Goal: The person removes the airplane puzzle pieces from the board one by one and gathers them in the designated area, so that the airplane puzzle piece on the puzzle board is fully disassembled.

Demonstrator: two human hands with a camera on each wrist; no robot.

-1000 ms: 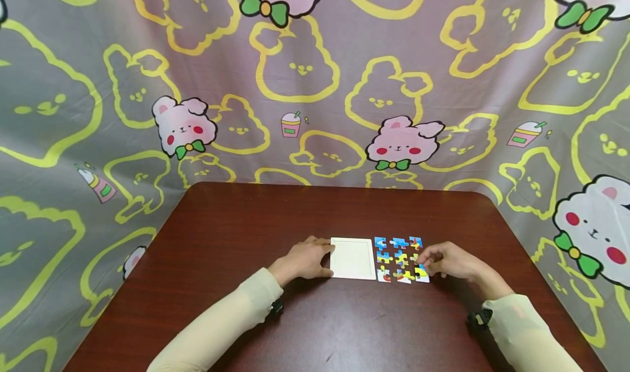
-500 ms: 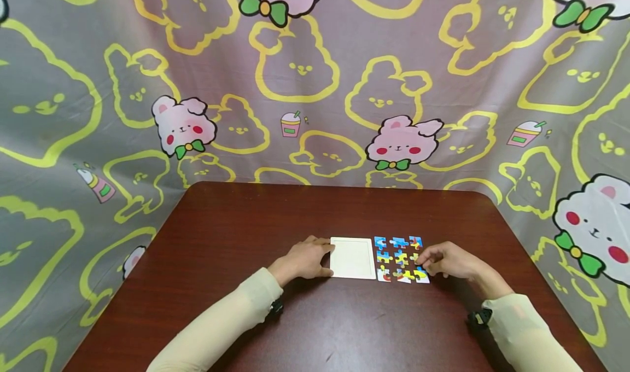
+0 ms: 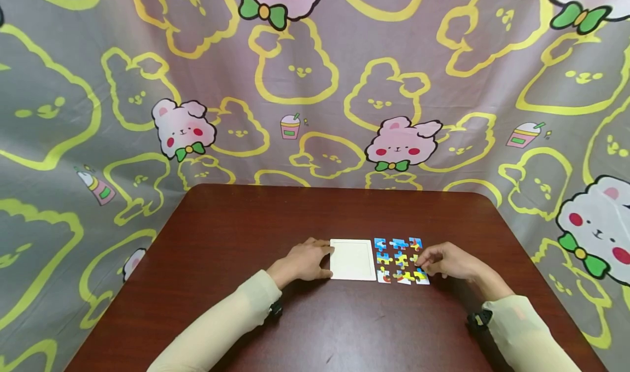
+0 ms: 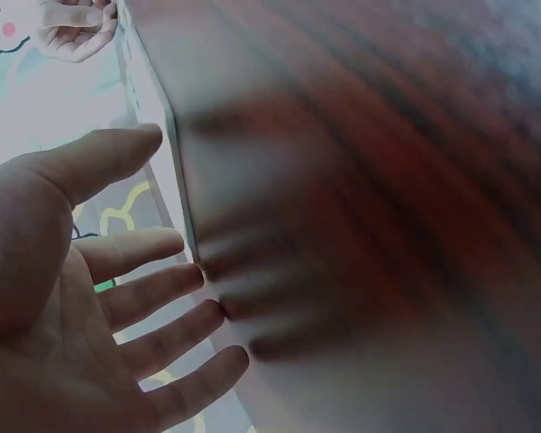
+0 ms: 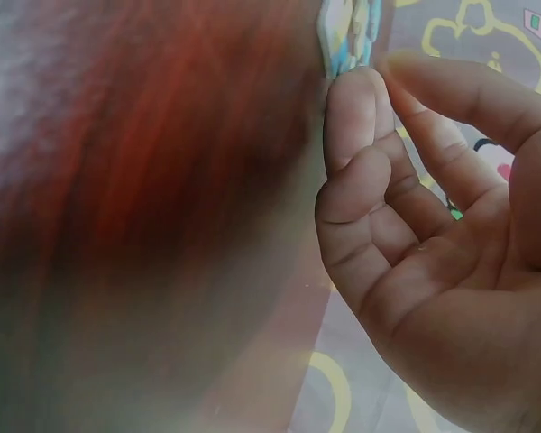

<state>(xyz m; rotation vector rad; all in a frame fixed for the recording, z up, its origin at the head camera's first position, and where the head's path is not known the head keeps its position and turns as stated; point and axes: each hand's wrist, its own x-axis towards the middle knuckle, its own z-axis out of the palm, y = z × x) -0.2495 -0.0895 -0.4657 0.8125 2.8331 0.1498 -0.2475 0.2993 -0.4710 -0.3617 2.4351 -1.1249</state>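
Observation:
A white square puzzle tray (image 3: 352, 260) with a raised rim lies flat on the table. My left hand (image 3: 307, 260) rests at the tray's left edge, its thumb and fingers spread and touching or nearly touching the rim. To the right of the tray, loose jigsaw pieces (image 3: 401, 259) in blue, yellow and red lie in three rows of three. My right hand (image 3: 448, 261) is at the right side of these pieces, fingers loosely bent. Its fingertips partly cover the middle piece of the right column. In the right wrist view, no piece shows between thumb and fingers (image 5: 356, 117).
The dark reddish-brown table (image 3: 275, 213) has rounded far corners. A grey curtain (image 3: 325, 44) with cartoon bears and drinks cups hangs behind it and along both sides. Black straps with small devices (image 3: 479, 319) sit at both wrists.
Both hands, the tray and the pieces stay in place. Only the head view shifts very slightly.

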